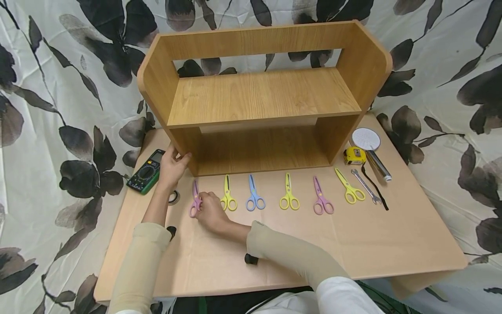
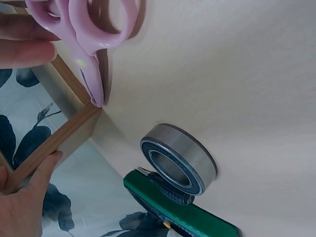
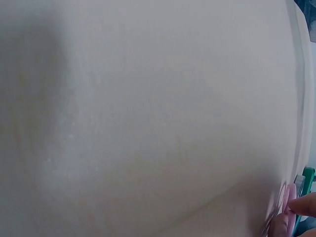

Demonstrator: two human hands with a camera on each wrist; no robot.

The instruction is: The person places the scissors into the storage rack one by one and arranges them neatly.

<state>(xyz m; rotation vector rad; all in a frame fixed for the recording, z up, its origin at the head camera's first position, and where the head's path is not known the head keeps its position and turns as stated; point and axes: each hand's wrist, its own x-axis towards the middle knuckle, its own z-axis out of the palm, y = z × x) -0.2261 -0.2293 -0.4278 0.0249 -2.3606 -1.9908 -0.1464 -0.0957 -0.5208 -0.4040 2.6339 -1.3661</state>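
Right grip [image 1: 209, 209] curled over handle loops of pink scissors [image 1: 194, 198], fingers pinching them against tabletop [image 1: 353, 244]. In right wrist view only fingertips [image 3: 302, 205] and a sliver of pink visible. Scissors flat at left end of the row, long axis running near-to-far, handles toward the person, blade tip pointing at the wooden shelf [image 1: 259, 100]; directly under right grip, so right nearer than left. Left grip [image 1: 172, 165] farther back, thumb and fingers closed around shelf's lower left front corner, bracing it. Steel bearing ring [image 2: 177, 158] between the two forearms, just left of scissors. Green multimeter [image 1: 147, 171] beside left grip. Five more scissors in row rightward: yellow [image 1: 228, 194], blue [image 1: 254, 194], yellow, purple, yellow.
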